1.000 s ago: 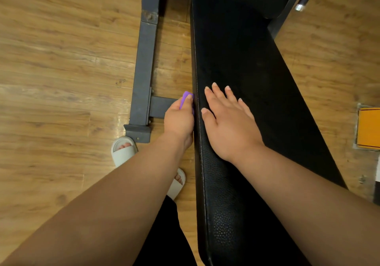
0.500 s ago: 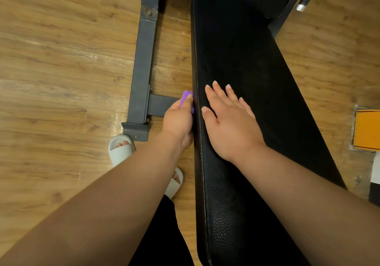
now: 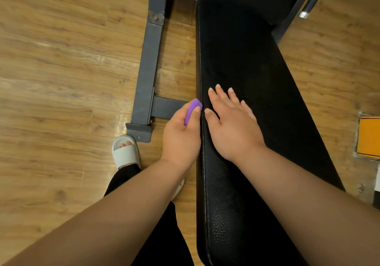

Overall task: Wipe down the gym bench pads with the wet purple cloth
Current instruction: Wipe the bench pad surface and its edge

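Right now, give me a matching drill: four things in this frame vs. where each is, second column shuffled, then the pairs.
1. left hand
2. right hand
3. white rubber slide sandal
4. flat orange box

A. flat on top of the black textured bench pad
B. at the picture's right edge
C. gripping the purple cloth at the pad's left side
D. on the wooden floor beside the grey steel frame foot

Pairs: 1-C, 2-A, 3-D, 4-B.

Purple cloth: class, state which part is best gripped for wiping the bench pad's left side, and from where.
Grip the bunched middle of the purple cloth, as the left hand does, coming from the left of the bench pad. It is wadded small, with one end poking past the fingers at the pad edge, likely free to wipe.
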Demonstrator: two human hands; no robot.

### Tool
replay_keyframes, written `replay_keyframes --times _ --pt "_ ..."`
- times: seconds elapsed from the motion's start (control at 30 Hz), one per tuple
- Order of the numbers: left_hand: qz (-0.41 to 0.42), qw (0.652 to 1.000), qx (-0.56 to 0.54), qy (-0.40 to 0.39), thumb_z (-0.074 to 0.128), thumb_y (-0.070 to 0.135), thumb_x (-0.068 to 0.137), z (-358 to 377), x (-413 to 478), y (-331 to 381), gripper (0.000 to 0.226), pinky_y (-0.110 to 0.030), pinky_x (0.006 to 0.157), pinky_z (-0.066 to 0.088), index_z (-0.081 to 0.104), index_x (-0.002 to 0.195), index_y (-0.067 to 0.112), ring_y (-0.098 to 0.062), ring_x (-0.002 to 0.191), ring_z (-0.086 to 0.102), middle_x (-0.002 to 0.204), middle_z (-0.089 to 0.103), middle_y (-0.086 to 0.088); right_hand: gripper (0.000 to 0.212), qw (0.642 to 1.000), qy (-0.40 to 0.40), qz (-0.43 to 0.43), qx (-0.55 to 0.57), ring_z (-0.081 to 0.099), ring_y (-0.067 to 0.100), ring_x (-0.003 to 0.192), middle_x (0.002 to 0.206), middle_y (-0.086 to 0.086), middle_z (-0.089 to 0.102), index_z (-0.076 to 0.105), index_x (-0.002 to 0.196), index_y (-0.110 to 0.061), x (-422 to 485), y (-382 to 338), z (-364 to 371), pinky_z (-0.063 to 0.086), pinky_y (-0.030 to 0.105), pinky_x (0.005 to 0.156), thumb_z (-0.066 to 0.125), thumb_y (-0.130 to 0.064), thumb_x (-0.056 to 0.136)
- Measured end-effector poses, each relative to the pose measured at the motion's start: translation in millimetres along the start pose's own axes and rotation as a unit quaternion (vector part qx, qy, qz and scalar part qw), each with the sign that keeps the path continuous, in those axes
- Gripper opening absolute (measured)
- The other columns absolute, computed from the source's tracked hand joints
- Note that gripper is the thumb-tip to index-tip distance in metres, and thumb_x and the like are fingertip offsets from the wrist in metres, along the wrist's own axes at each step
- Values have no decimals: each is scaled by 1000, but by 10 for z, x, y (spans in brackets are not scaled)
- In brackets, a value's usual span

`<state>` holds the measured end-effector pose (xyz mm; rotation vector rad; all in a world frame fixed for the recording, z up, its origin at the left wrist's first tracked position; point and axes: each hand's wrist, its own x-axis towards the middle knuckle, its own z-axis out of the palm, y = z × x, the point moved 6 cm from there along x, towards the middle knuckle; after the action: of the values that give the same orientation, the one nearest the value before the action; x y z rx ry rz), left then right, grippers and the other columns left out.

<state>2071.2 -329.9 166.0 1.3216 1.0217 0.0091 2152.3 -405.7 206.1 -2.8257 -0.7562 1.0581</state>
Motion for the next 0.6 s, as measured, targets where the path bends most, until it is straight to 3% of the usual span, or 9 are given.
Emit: replay_keyframes --times 0.07,0.2,0.33,0.47,0.6 --pt "-20 1000 0 -14 50 29 100 19 82 33 34 0 84 38 58 132 22 5 104 53 112 59 17 52 1000 1 -2 0 -7 9 148 162 -11 1 9 154 -30 -7 -2 -6 -2 33 120 22 -39 104" --pt "-70 996 -57 -28 50 31 100 88 184 41 31 -28 100 47 60 129 22 -4 108 59 108 65 14 53 1000 0 -8 7 -6 10 148 162 -10 3 11 154 -28 -30 -6 -27 -2 32 119 24 -38 104" --pt "-37 998 -20 -39 50 31 100 -28 -137 2 30 -8 87 45 59 128 30 8 99 58 100 62 24 52 1000 -6 -14 7 -3 9 148 162 -9 5 12 154 -27 -72 -25 -38 -1 30 118 25 -38 104" --pt "-36 998 -16 -46 50 32 100 -83 -343 -32 32 -14 95 45 58 131 29 3 111 57 118 64 17 53 1000 -18 -10 -10 -1 9 148 162 -11 3 10 154 -30 -169 -21 -35 6 34 118 24 -41 104" --pt "-69 997 -12 -33 48 31 101 -34 -170 52 26 -16 89 44 62 122 27 -3 106 58 100 61 21 54 999 -41 -19 -2 -6 9 148 162 -10 -4 4 154 -29 -393 -30 14 -1 29 116 21 -41 104"
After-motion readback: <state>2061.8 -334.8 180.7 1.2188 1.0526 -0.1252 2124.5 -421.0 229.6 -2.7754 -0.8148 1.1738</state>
